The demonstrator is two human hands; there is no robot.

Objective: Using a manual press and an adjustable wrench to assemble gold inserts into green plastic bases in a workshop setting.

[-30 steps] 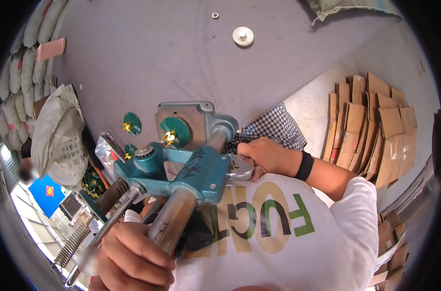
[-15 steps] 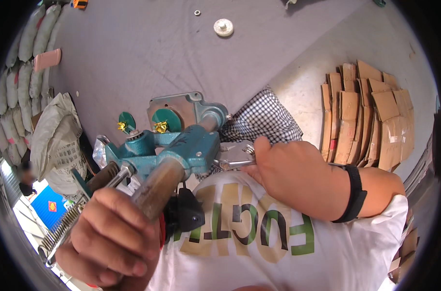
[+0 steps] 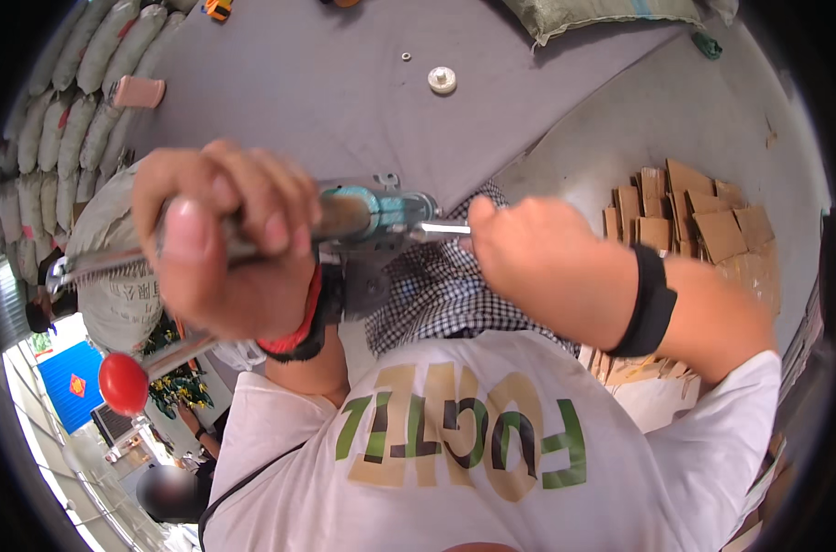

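Observation:
Fingers wrapped, my left hand (image 3: 224, 239) grips the thick steel bar (image 3: 342, 213) of a teal cast-metal machine (image 3: 390, 213). Motion smears this hand, and it covers much of the bar. To its right, my right hand (image 3: 537, 244) is closed around a shiny metal tool (image 3: 441, 230), whose far end meets the machine; its exact kind is hidden. A long coil spring (image 3: 100, 265) sticks out left of my left hand. Below it, a red ball knob (image 3: 123, 384) sits near a metal rod (image 3: 180, 351).
Flattened cardboard (image 3: 685, 216) is stacked at the right. On the grey surface (image 3: 344, 92) lie a round white part (image 3: 443, 80) and a small ring (image 3: 406, 57). Filled sacks (image 3: 105, 55) line the left, near a pink spool (image 3: 139, 92). A checked cloth (image 3: 436, 299) hangs below the machine.
My left hand has swung upward with the bar, and the machine has tilted. My right hand has risen slightly, still holding the tool. The red knob has come into view.

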